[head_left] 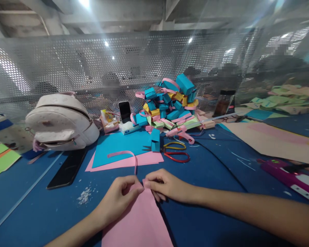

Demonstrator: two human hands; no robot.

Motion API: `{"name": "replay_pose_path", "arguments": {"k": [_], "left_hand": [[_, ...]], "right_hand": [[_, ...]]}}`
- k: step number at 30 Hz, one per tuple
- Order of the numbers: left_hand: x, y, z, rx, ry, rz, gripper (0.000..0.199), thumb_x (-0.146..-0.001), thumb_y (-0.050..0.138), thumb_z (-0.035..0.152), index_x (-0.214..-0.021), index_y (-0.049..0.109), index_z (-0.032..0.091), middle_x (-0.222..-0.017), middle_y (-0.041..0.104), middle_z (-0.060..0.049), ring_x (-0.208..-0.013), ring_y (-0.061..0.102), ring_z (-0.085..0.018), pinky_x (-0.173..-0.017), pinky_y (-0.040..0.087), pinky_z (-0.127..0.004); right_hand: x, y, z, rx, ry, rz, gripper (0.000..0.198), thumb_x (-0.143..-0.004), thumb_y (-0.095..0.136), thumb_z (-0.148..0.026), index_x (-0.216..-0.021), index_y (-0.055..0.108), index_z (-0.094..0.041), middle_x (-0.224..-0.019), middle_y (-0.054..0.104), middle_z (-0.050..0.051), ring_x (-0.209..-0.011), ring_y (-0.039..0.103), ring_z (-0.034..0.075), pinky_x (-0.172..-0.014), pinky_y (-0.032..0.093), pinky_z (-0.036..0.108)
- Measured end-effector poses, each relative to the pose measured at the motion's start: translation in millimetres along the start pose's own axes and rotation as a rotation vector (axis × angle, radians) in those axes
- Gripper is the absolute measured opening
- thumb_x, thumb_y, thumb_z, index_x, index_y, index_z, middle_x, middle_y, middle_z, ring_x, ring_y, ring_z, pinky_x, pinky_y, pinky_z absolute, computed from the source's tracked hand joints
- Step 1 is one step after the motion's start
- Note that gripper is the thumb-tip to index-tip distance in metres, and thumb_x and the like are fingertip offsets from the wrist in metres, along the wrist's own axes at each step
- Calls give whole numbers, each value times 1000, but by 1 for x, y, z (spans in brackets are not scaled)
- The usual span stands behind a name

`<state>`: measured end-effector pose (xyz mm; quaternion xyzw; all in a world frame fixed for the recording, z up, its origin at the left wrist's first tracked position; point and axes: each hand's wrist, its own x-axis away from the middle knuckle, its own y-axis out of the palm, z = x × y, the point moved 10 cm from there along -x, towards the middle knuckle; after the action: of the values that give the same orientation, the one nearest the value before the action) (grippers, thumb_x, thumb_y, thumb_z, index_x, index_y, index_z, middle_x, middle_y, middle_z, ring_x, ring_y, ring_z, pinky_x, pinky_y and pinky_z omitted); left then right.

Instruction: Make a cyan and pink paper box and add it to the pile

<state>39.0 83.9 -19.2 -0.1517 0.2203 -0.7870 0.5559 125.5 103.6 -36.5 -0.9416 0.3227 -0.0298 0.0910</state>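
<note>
A sheet of pink paper [139,221] lies in front of me, its far edge raised between both hands. My left hand [123,193] pinches that edge between thumb and fingers. Close beside it, my right hand [166,185] pinches the same edge near the right corner. Just beyond my fingers a curled pink paper strip [128,153] stands on a blue sheet [118,144], which lies over more pink paper. A small folded blue paper box [156,140] rests by scissors [176,156] with one red and one yellow handle.
Behind is a heap of folded paper pieces [167,103] with a pink glue gun [180,133] before it. To the left are a white backpack [60,120], a black phone [67,168] and white scraps [84,195]. A purple power strip [289,178] lies right; a perforated metal panel [79,68] stands behind.
</note>
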Motion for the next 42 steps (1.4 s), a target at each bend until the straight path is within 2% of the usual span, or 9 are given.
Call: {"name": "replay_pose_path", "arguments": {"k": [3,7,11,15,20,23,29,36,42], "left_hand": [[-2,-4,-2,8,-18,19,32,-92,51,40,-71,57,15,-64,47,3,-60,38,-12,-54,28,-22],[-5,1,0,31,-24,-70,21,-82,63,36,-84,66,15,-76,60,0,-68,50,-15,-61,37,-23],[-3,1,-5,-26,-80,-73,24,-81,62,36,-73,64,14,-61,50,3,-58,42,-12,-53,30,-23],[-2,1,-6,-15,-75,-66,27,-81,62,35,-66,57,14,-58,39,6,-56,34,-10,-51,25,-23],[-2,0,-8,17,-93,-56,21,-82,59,30,-68,56,15,-62,46,4,-60,42,-12,-55,31,-23],[-2,-7,-4,-37,-46,16,20,-83,56,28,-67,54,16,-64,47,4,-62,43,-13,-57,32,-23],[2,-8,1,-1,-21,40,18,-86,52,28,-76,61,15,-74,58,-1,-72,50,-17,-64,37,-25],[3,-6,-2,45,-27,30,23,-88,54,32,-74,59,15,-68,51,1,-67,45,-15,-60,35,-24],[4,-4,-5,113,-8,13,22,-88,56,32,-78,62,13,-71,53,0,-70,47,-15,-63,37,-24]], "right_hand": [[0,0,2,9,29,-6,36,-90,55,-45,-68,50,-17,-56,54,-4,-43,44,6,-41,33,16],[1,-2,0,2,12,7,35,-88,58,-41,-65,50,-17,-54,50,-5,-44,43,6,-43,34,17],[2,-2,-3,-5,-25,23,37,-88,59,-40,-62,47,-17,-52,48,-6,-44,42,6,-44,34,18],[2,-2,-1,7,-32,29,38,-89,57,-41,-61,50,-17,-51,50,-4,-42,42,7,-43,32,18],[2,-1,-1,32,-15,10,36,-92,53,-39,-64,48,-17,-55,55,-3,-42,44,6,-42,33,17],[2,0,-1,22,17,-18,31,-90,55,-38,-67,47,-18,-56,55,-4,-42,45,6,-42,34,16],[3,1,-3,43,23,-40,29,-91,54,-34,-69,47,-17,-53,50,-5,-42,43,6,-42,34,15],[4,-1,-6,70,-15,-8,26,-89,55,-26,-67,46,-17,-54,48,-5,-45,43,7,-45,33,17],[5,-1,-11,84,-64,3,24,-87,54,-21,-65,45,-17,-52,44,-6,-45,41,6,-47,31,19]]}}
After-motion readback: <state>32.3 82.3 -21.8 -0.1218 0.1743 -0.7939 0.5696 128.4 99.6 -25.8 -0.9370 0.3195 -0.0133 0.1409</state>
